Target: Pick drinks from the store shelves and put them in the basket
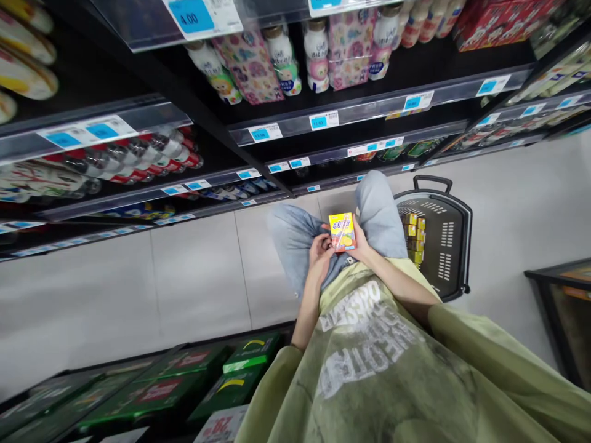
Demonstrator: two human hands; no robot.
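1. Far left: pale packs (28, 52) sit on an upper shelf, with dark bottles (143, 154) in red-and-white labels lying in a row on the shelf below.
2. Bottom left: green boxes (161, 394) stand stacked on the side of the aisle opposite the shelves.
3. Left of centre: the left hand (321, 251) is half curled at the lower left edge of the carton; whether it grips or only touches, I cannot tell.
4. Centre: the yellow-and-red carton (342, 232) is held up above the lap, between the bent knees, its broad printed face turned up.
5. Just right of that: the right hand (361, 245) is closed around the carton's right edge, thumb along the side.
6. Above the hands: white bottles (281, 61) and pink packs (353, 46) stand on a shelf.
7. Right: a dark basket (434, 264) rests on the floor beside the right knee, small yellow boxes (415, 237) grouped along its left side.
8. Far right: a black-framed stand (549, 307).
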